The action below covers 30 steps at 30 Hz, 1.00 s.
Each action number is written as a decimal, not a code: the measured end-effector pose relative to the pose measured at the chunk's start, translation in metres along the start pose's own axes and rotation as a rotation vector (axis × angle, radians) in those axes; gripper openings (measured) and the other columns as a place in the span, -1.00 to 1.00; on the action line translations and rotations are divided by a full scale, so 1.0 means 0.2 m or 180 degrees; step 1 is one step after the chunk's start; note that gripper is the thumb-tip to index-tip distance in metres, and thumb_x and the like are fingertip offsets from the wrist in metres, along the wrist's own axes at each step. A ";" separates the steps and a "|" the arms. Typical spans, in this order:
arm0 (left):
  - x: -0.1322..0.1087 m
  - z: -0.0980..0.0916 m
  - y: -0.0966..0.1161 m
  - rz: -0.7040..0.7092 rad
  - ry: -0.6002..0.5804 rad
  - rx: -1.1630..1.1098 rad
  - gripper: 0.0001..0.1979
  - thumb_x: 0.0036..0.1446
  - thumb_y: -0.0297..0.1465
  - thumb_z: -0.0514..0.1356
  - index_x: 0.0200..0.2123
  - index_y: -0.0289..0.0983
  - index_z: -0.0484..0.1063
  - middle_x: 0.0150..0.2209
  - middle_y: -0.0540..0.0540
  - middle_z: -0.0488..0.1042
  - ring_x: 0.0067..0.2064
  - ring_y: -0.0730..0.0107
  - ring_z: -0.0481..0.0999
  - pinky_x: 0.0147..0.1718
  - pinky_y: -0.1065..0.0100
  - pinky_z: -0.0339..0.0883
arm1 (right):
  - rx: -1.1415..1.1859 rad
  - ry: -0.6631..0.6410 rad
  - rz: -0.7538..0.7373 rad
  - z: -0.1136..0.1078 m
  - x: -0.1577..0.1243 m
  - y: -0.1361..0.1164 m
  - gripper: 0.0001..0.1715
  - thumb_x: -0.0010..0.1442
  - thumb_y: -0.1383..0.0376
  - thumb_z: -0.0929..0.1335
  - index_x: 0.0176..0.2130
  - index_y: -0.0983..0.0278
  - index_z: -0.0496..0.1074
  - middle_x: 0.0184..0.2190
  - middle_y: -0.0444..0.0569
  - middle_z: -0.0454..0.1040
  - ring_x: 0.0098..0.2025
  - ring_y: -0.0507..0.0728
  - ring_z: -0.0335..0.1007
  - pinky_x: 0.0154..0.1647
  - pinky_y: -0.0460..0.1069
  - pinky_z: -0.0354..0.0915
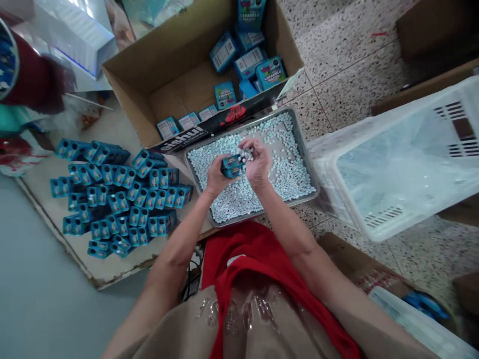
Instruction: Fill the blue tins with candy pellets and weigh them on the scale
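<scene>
Over a metal tray point(316, 180) of small pale candies point(239, 202), my left hand point(216, 178) grips small blue candy boxes point(231, 167), apparently two side by side. Close against their right end, my right hand point(258, 162) is cupped around a heap of pale candies point(246, 153). Its fingers are curled, and some candies show at the boxes' end. Many similar blue boxes point(119, 177) stand in rows on the table to the left, dark round holes showing on their upper faces.
A cardboard carton point(168, 65) behind the tray holds several blue boxes point(271, 72) marked "Caramelo Macizo". A white plastic crate point(352, 199) stands to the right above the speckled floor point(318, 30). At the upper left is a dark red container point(33, 70).
</scene>
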<state>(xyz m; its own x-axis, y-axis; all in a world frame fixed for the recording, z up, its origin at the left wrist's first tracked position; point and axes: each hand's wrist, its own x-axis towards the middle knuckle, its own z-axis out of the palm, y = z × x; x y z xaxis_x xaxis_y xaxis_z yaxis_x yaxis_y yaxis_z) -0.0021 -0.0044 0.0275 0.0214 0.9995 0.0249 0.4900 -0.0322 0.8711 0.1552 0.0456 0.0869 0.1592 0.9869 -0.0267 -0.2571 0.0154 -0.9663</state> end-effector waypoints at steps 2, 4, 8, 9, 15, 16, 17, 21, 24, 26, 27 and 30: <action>0.02 0.01 -0.01 -0.0120 -0.0114 0.0017 -0.18 -0.06 -0.02 0.64 0.16 -0.23 0.44 0.10 -0.18 0.62 0.11 0.04 0.63 0.17 0.04 0.51 | -0.0136 -0.0159 -0.0089 -0.02 -0.02 0.03 -0.34 0.49 -0.27 0.18 -0.32 0.14 0.40 -0.22 0.07 0.51 0.04 0.30 0.54 0.25 0.26 0.43; 0.05 0.00 -0.03 -0.0246 -0.0127 0.0059 -0.14 -0.02 0.09 0.61 0.18 -0.24 0.42 0.09 -0.16 0.61 0.08 0.10 0.61 0.12 0.06 0.50 | -0.0425 -0.0410 -0.0051 -0.09 -0.05 0.05 -0.30 0.52 -0.29 0.14 -0.21 0.14 0.50 -0.08 0.07 0.57 0.19 0.31 0.53 0.35 0.29 0.40; 0.02 -0.12 -0.05 -0.0209 -0.0353 0.0184 -0.07 -0.16 0.15 0.64 0.15 -0.19 0.45 0.06 -0.14 0.62 0.08 0.01 0.63 0.13 0.04 0.52 | -0.1819 -0.0896 -0.0011 -0.37 -0.23 0.09 -0.37 0.56 -0.22 0.19 0.17 0.08 0.57 0.35 0.05 0.47 0.47 0.33 0.33 0.51 0.36 0.27; -0.01 -0.16 -0.06 -0.0250 -0.0373 0.0179 -0.05 -0.22 0.16 0.65 0.14 -0.19 0.46 0.05 -0.14 0.63 0.08 -0.03 0.65 0.14 0.02 0.53 | -0.2319 -0.1111 -0.0036 -0.44 -0.30 0.11 -0.40 0.52 -0.20 0.29 0.24 0.07 0.56 0.43 0.07 0.40 0.53 0.38 0.24 0.54 0.40 0.20; -0.29 -0.23 -0.15 -0.0948 0.0121 -0.0443 0.07 -0.35 0.28 0.61 0.11 -0.15 0.36 -0.03 -0.13 0.63 0.01 -0.04 0.71 0.06 -0.04 0.62 | -0.3890 -0.2618 -0.0311 -0.56 -0.49 0.36 -0.06 0.22 -0.13 0.62 0.44 0.07 0.48 0.60 0.20 0.14 0.65 0.64 -0.14 0.58 0.56 -0.05; -0.32 -0.21 -0.17 -0.0983 0.0161 -0.0499 0.06 -0.30 0.30 0.59 0.13 -0.14 0.33 -0.01 -0.13 0.63 0.01 -0.03 0.71 0.05 -0.05 0.64 | -0.3903 -0.2581 -0.0357 -0.54 -0.44 0.41 -0.10 0.24 -0.15 0.60 0.42 0.07 0.50 0.59 0.20 0.17 0.63 0.63 -0.08 0.57 0.53 0.00; -0.33 -0.19 -0.18 -0.1006 0.0152 -0.0540 0.05 -0.27 0.29 0.59 0.15 -0.13 0.32 0.00 -0.13 0.63 0.02 -0.02 0.72 0.04 -0.04 0.65 | -0.3896 -0.2491 -0.0364 -0.52 -0.37 0.45 -0.15 0.26 -0.16 0.59 0.38 0.08 0.52 0.55 0.20 0.23 0.60 0.62 0.01 0.55 0.50 0.08; -0.33 -0.12 -0.21 -0.0883 0.0099 -0.0524 0.01 -0.30 0.13 0.68 0.14 -0.13 0.38 0.06 -0.17 0.63 0.08 -0.04 0.72 0.10 -0.03 0.64 | -0.3779 -0.1680 -0.0037 -0.44 -0.07 0.57 -0.41 0.26 -0.06 0.56 0.13 0.20 0.61 0.22 0.26 0.53 0.32 0.52 0.40 0.36 0.35 0.35; -0.30 -0.12 -0.18 -0.0547 0.0313 -0.0197 -0.05 -0.24 0.08 0.69 0.14 -0.15 0.42 0.11 -0.23 0.61 0.17 -0.10 0.67 0.21 -0.07 0.57 | -0.2604 -0.0525 0.0753 -0.35 0.03 0.56 -0.51 0.22 -0.04 0.54 -0.04 0.23 0.54 -0.09 0.15 0.59 0.07 0.41 0.53 0.11 0.24 0.48; -0.28 -0.13 -0.15 -0.0430 0.0256 -0.0017 -0.09 -0.19 0.09 0.67 0.13 -0.15 0.43 0.12 -0.24 0.61 0.19 -0.14 0.66 0.24 -0.10 0.54 | -0.1467 -0.0136 0.1237 -0.27 0.00 0.50 -0.47 0.20 -0.13 0.51 -0.06 0.18 0.47 -0.20 0.04 0.58 -0.08 0.32 0.56 -0.06 0.17 0.50; -0.28 -0.13 -0.14 -0.0427 0.0208 0.0052 -0.11 -0.16 0.10 0.66 0.13 -0.14 0.44 0.12 -0.24 0.62 0.18 -0.15 0.66 0.24 -0.11 0.54 | -0.1007 -0.0129 0.1333 -0.23 -0.03 0.45 -0.44 0.20 -0.17 0.49 -0.06 0.16 0.44 -0.20 0.01 0.59 -0.12 0.29 0.57 -0.10 0.15 0.50; -0.25 -0.12 -0.11 -0.0397 0.0237 0.0146 -0.16 -0.09 0.10 0.63 0.14 -0.10 0.42 0.11 -0.23 0.60 0.17 -0.15 0.65 0.22 -0.12 0.53 | -0.0384 -0.0426 0.0977 -0.09 -0.13 0.28 -0.49 0.30 -0.20 0.40 -0.06 0.12 0.43 -0.04 0.04 0.62 0.01 0.29 0.61 0.01 0.18 0.52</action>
<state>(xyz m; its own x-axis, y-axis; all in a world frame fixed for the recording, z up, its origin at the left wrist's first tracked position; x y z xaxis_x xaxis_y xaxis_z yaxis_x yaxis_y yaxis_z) -0.0344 -0.0535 0.0193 -0.1060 0.9934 -0.0442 0.5241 0.0936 0.8465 0.1538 0.0172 0.0283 -0.0365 0.9550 -0.2944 -0.1581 -0.2964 -0.9419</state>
